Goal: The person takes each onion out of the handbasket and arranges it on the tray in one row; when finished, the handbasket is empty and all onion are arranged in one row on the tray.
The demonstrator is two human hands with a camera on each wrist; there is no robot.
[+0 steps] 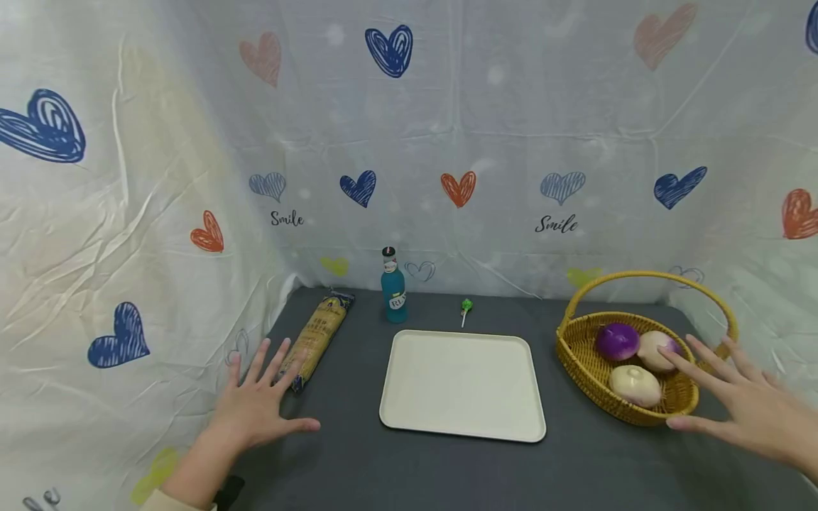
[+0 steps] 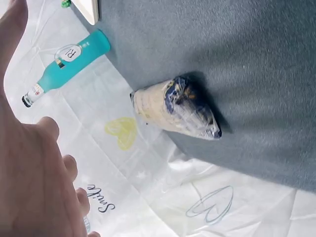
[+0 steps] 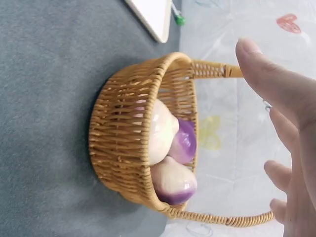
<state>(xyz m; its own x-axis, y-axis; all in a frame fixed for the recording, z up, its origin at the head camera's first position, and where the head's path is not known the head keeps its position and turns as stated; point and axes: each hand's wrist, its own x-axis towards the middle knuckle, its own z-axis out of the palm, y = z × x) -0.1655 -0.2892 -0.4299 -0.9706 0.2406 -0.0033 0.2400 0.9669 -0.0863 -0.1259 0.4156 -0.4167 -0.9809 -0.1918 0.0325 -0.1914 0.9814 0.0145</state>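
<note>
My left hand hovers with spread fingers at the near end of a long yellow plastic packet, holding nothing. In the left wrist view the packet shows its blue crinkled end, apart from the hand. On the right, my other hand is spread by the wicker basket, also holding nothing. Inside the basket lie a purple turnip, a white and purple turnip and a whitish turnip. The right wrist view shows the hand beside the basket's arched handle.
A cream rectangular tray lies in the middle of the dark grey table. Behind it stand a blue bottle and a small green-topped lollipop. White cloth printed with hearts hangs at the back and sides.
</note>
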